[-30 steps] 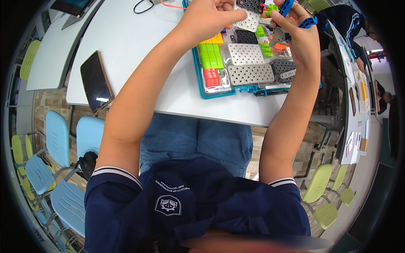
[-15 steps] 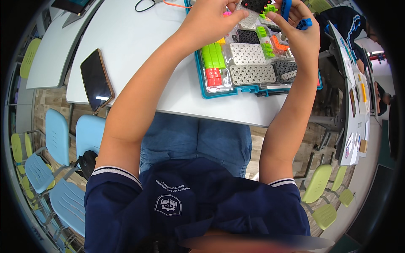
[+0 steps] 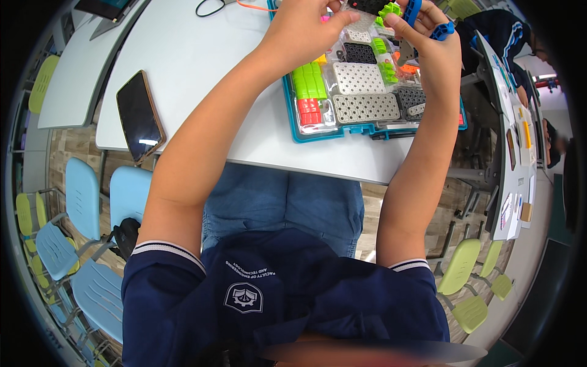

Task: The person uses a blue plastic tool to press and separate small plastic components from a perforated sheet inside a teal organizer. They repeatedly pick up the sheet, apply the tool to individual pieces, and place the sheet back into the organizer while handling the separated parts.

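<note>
Both my hands are raised over an open teal-edged kit case at the far side of the table. My left hand [image 3: 306, 29] grips the left side of a construction-kit assembly, its fingertips partly cut off by the upper edge. The assembly shows a black perforated block [image 3: 369, 5], a green gear [image 3: 390, 10] and a blue curved part [image 3: 412, 13]. My right hand [image 3: 433, 55] is closed around the right side, its thumb by the gear. Another blue part [image 3: 442, 32] sticks out between its fingers. A small grey piece [image 3: 406, 51] shows under the right hand.
The kit case [image 3: 301, 133] holds grey and black perforated plates, green blocks [image 3: 309, 81] and red blocks [image 3: 309, 112]. A phone [image 3: 140, 113] lies on the white table [image 3: 202, 79] to the left. Blue chairs [image 3: 83, 197] stand at left; a person [image 3: 498, 37] is at the far right.
The assembly has tilted and shifted slightly in my hands. My right hand has turned a little, and the grey piece beneath it shows more now.
</note>
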Available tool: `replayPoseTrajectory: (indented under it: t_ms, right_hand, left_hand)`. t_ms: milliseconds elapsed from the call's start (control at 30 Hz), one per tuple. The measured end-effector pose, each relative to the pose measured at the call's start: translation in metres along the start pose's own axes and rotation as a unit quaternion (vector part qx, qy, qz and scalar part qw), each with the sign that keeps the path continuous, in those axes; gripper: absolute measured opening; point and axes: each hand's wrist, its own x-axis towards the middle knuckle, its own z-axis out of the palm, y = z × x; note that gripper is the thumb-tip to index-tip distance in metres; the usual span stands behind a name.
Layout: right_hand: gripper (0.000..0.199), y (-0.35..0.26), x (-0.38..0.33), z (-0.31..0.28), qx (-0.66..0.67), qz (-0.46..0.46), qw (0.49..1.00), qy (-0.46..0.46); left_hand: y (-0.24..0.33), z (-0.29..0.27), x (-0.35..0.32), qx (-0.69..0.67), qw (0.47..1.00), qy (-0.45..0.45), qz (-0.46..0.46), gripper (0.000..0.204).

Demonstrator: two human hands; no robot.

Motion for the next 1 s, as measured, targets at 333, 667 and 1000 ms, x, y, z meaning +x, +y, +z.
replayPoseTrajectory:
  t_ms: [333, 667, 1000]
  right_hand:
    - [0.037, 0.022, 0.007, 0.013, -0.009, -0.101, 0.995, 0.012]
    - [0.029, 0.013, 0.0, 0.014, -0.125, -0.124, 0.984, 0.023]
    - [0.032, 0.006, 0.001, 0.004, 0.003, -0.051, 0.996, 0.067]
  left_hand:
    - [-0.012, 0.003, 0.001, 0.016, 0.992, 0.071, 0.101, 0.016]
    - [-0.01, 0.004, -0.001, -0.017, 0.995, 0.049, 0.083, 0.019]
    - [-0.024, 0.01, 0.006, -0.12, 0.991, 0.03, -0.06, 0.014]
